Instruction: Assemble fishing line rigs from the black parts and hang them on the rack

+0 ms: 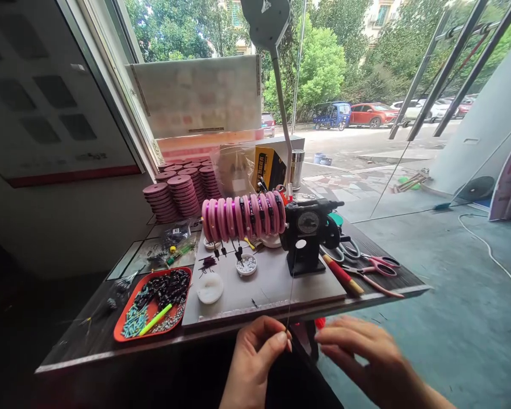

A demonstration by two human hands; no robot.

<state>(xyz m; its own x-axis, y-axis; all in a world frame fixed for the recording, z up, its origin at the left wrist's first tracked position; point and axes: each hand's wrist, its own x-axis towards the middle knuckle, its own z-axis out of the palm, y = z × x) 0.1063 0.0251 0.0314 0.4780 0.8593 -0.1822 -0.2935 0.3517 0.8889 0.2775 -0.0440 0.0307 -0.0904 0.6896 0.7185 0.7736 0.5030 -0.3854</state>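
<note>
My left hand (258,355) pinches a thin dark line (290,304) between thumb and forefinger, just in front of the table edge. The line runs upward from the fingertips towards a black winding machine (309,233). To the right, apart from the line, my right hand (364,355) is held with its fingers stretched out, and I see nothing in it. Pink foam winding discs (243,217) sit in a row on the machine's shaft, some with dark line and small black parts on them. Several black pieces (223,251) dangle below the row.
At left lies an orange tray (118,329) with black and teal parts and a yellow-green tube. A dish of white beads (246,265) and a white disc (210,288) are on the board. Scissors (381,266) and pliers (372,279) lie right. Stacked pink discs (182,196) stand behind.
</note>
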